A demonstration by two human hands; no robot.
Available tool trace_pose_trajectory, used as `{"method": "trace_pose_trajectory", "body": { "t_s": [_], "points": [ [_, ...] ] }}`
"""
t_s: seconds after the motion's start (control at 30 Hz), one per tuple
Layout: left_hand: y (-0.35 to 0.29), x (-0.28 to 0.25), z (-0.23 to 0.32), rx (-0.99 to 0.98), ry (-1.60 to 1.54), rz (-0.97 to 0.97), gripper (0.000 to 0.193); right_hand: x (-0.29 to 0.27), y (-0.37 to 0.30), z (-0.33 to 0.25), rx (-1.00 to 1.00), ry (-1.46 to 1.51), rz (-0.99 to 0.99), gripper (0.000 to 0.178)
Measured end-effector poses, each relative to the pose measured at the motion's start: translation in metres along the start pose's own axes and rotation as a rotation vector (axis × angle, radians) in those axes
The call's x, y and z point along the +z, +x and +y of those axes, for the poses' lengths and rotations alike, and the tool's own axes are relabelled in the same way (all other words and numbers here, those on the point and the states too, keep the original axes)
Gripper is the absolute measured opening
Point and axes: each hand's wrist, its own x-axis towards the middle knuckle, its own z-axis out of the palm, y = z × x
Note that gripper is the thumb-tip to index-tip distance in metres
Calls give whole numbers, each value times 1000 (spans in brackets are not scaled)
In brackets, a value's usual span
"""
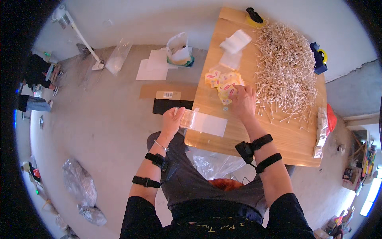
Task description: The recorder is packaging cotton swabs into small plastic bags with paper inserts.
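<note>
My left hand (172, 122) is closed on a clear plastic bag (211, 124) at the table's near left edge. A bundle of cotton swabs (187, 118) lies in the end of the bag by my fingers, and its flat other end stretches over the table. My right hand (243, 102) is at a loose pile of yellow printed cards (225, 81), its fingers bent and pinched at the edge of one card. A large heap of loose cotton swabs (287, 67) covers the table just right of that hand.
Empty clear bags (235, 41) are stacked on the wooden table (254, 144) beyond the cards. A tape dispenser (318, 59) stands at its right edge, with filled packs (321, 131) nearer. Cardboard (169, 92) and a white bag (179, 49) lie on the floor at left.
</note>
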Motion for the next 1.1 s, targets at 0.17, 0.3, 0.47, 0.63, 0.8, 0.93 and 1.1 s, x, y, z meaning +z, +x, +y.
{"method": "trace_pose_trajectory", "body": {
  "t_s": [0.17,0.3,0.47,0.63,0.8,0.93,1.1],
  "points": [
    [-3,3,16,12,18,-35,40,-5,5,20,-64,26,70,22],
    [-1,3,4,-57,-52,-28,38,-20,2,19,127,296,16,17],
    [-1,3,8,-41,-3,-20,37,-36,-27,-12,559,1079,-217,17],
    [-1,2,9,32,41,9,38,-6,-61,-63,698,1316,-378,14],
    [-2,4,17,62,177,58,39,15,-76,-89,856,1261,-462,11],
    [-2,3,14,62,205,71,38,18,-75,-98,935,1216,-495,12],
    [-1,4,10,81,209,78,39,6,-69,-104,867,1007,-516,16]
  ]
}}
